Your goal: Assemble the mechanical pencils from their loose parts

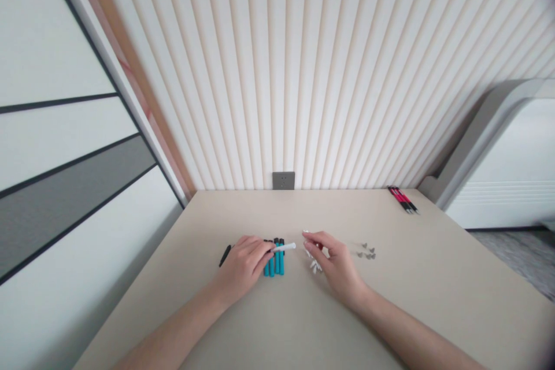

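My left hand [247, 263] is closed on a slim white tube [284, 247], which looks like a pen part and points to the right. Beneath and beside these fingers lie several teal barrels [272, 267] with black ends, side by side. A black piece [225, 255] shows at the hand's left edge. My right hand [332, 257] pinches a small white piece [305, 233] between thumb and fingertips, a short gap away from the tube's end. Under its fingers several small white pieces [315, 266] lie loose on the table, partly hidden by the hand.
Several small grey cone-shaped tips [368, 252] lie on the table [299, 324], right of my right hand. Red and black pens [403, 200] rest near the back right corner. Behind stands a ribbed wall with a grey socket [283, 180]; a white cabinet [65, 231] borders the left.
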A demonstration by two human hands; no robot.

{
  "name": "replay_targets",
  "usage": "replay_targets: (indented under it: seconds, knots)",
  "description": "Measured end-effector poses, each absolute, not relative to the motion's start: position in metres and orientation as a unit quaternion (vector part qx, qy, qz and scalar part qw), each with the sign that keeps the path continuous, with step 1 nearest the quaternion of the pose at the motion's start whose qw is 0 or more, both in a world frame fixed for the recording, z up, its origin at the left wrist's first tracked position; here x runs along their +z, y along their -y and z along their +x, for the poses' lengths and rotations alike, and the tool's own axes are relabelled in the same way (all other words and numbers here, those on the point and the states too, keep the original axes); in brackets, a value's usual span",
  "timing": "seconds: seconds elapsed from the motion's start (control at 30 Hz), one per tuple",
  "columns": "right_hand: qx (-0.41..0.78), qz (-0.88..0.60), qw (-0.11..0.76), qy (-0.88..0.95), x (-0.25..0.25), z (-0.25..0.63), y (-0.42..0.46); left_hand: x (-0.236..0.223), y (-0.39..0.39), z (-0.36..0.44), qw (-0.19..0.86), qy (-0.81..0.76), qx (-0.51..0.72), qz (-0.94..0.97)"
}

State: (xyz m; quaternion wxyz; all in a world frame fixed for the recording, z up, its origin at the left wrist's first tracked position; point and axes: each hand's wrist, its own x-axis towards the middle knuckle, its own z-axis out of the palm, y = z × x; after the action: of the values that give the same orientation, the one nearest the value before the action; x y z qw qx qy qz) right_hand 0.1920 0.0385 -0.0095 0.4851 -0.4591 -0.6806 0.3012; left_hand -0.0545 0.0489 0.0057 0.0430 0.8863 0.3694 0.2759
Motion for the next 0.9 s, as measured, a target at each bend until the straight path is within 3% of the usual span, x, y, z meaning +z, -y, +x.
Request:
replay_targets:
  seconds: [0.2, 0.43, 0.63, 0.8, 0.9]
  knots:
    - [0.410, -0.453, 0.543, 0.576, -0.008, 0.182, -0.030, 0.007, -0.047, -0.050, 0.048, -0.360, 0.250, 0.898]
    - [0.424, -0.447, 0.525, 0.588, -0.004, 0.180, -0.026, 0.005, -0.043, -0.049, 0.047, -0.346, 0.249, 0.903]
    - [0.366, -0.393, 0.520, 0.664, -0.008, 0.183, -0.026, 0.004, -0.044, -0.047, 0.067, -0.333, 0.258, 0.905]
    - [0.287, -0.464, 0.502, 0.671, 0.000, 0.199, -0.034, 0.006, -0.042, -0.048, 0.121, -0.371, 0.285, 0.876]
    - [0.201, -0.502, 0.432, 0.722, 0.006, 0.215, -0.044, 0.004, -0.041, -0.050, 0.159, -0.400, 0.308, 0.849]
